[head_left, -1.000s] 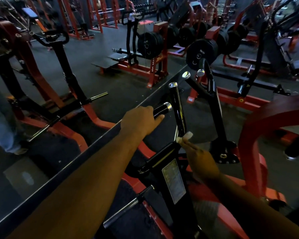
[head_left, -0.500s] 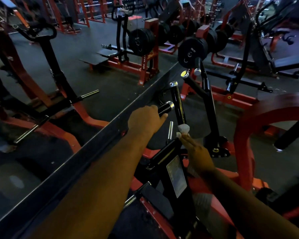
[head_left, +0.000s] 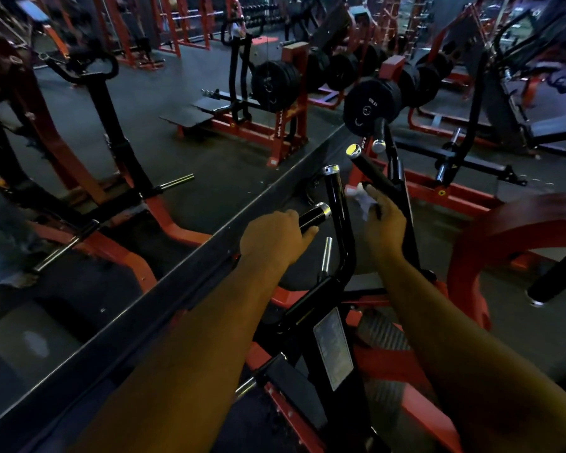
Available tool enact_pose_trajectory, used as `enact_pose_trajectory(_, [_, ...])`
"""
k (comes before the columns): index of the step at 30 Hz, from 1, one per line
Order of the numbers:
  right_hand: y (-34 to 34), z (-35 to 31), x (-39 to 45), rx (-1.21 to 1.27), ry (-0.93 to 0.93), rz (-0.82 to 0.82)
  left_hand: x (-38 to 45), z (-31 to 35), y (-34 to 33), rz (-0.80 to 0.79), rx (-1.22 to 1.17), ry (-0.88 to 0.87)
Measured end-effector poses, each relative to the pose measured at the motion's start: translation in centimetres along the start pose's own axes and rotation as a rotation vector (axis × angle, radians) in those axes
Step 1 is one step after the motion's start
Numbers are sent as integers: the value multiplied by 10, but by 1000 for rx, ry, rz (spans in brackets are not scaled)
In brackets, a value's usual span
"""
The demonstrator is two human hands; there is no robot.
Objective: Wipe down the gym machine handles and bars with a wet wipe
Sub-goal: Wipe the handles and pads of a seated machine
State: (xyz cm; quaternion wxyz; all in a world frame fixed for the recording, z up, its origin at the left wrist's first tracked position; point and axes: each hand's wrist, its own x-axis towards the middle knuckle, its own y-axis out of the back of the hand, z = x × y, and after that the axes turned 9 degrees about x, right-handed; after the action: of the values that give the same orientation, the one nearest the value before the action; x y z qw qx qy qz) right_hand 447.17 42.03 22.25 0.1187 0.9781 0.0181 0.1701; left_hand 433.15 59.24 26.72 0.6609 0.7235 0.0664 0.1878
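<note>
My left hand [head_left: 273, 238] grips the short black handle [head_left: 314, 215] with a chrome end cap on the machine in front of me. Beside it an upright black bar [head_left: 335, 204] rises to a chrome cap. My right hand [head_left: 384, 223] pinches a small white wet wipe [head_left: 360, 197] and holds it just below another angled black handle [head_left: 370, 171] further right; whether the wipe touches that handle I cannot tell. A placard [head_left: 333, 348] sits on the machine's black post below.
A large mirror with a dark frame edge [head_left: 164, 289] runs diagonally at left, close to the left handle. A curved red frame [head_left: 490, 237] stands at right. Black weight plates [head_left: 370, 104] hang on a red rack beyond. Several other machines fill the far floor.
My right hand with the wipe has lifted from the base of the upright bar and moved right and up toward the angled handle. My left hand has kept its grip.
</note>
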Motion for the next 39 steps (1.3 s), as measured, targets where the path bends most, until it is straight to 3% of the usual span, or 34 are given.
enact_pose_trajectory(4, [-21, 21, -3, -55, 51, -216, 0, 0, 2, -6, 26, 21])
enact_pose_trajectory(9, [0, 62, -39, 54, 68, -162, -4, 2, 4, 10, 46, 26])
enact_pose_trajectory(14, [33, 94, -88, 191, -145, -339, -5, 5, 6, 11, 50, 36])
enact_pose_trajectory(18, [27, 49, -30, 383, -198, -58, -8, 6, 10, -2, 48, 44])
enact_pose_trajectory(24, [-26, -3, 45, 18, 132, -294, -8, 5, 11, -6, 55, 44])
enact_pose_trajectory(28, [-24, 10, 26, -70, 147, -251, -8, 5, 11, 7, 60, 52])
enact_pose_trajectory(32, [-4, 51, -19, 63, -2, -243, -7, 5, 9, 12, 65, 39])
enact_pose_trajectory(36, [19, 88, -73, 244, -123, -336, -6, 5, 8, 1, 43, 50])
enact_pose_trajectory(39, [31, 86, -92, 449, -327, -361, -7, 5, 7, 6, 39, 53])
